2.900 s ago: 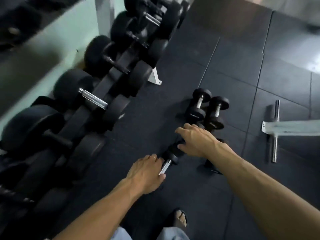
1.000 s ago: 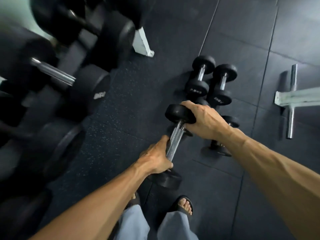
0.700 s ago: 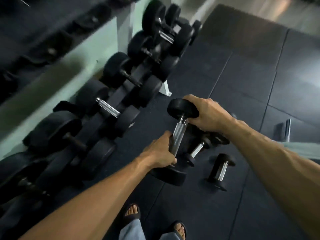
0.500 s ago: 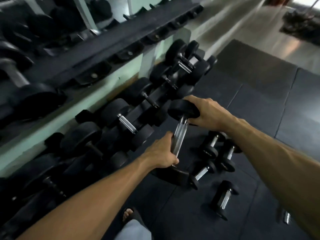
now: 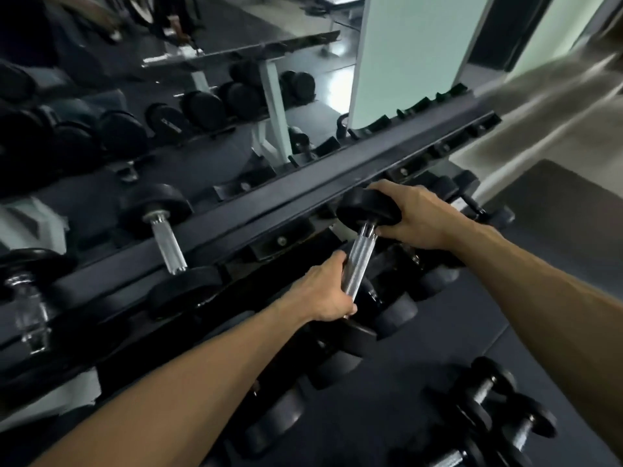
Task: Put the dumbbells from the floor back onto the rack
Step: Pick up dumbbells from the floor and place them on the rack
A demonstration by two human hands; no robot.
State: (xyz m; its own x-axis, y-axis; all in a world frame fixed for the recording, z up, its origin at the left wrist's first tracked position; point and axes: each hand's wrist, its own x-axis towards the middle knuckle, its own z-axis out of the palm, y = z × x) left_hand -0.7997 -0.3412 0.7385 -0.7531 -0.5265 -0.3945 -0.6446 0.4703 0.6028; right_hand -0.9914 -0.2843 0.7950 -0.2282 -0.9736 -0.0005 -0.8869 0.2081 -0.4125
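Observation:
I hold a black dumbbell (image 5: 360, 261) with a knurled chrome handle in both hands, tilted almost upright in front of the rack. My left hand (image 5: 325, 291) is wrapped around the lower part of the handle. My right hand (image 5: 416, 215) grips the upper black head, which sits level with the front rail of the rack's top shelf (image 5: 303, 200). The lower head shows just below my left hand. Small dumbbells (image 5: 488, 409) lie on the dark floor at the lower right.
One dumbbell (image 5: 168, 244) rests on the top shelf to the left, another at the far left edge. Larger dumbbells (image 5: 397, 311) fill the lower shelf beneath my hands. A mirror behind the rack reflects more weights. A pale green pillar (image 5: 414, 55) stands behind.
Both hands took the dumbbell off the floor and raised it to the rack's top shelf. My view swung up from the floor to the rack and mirror.

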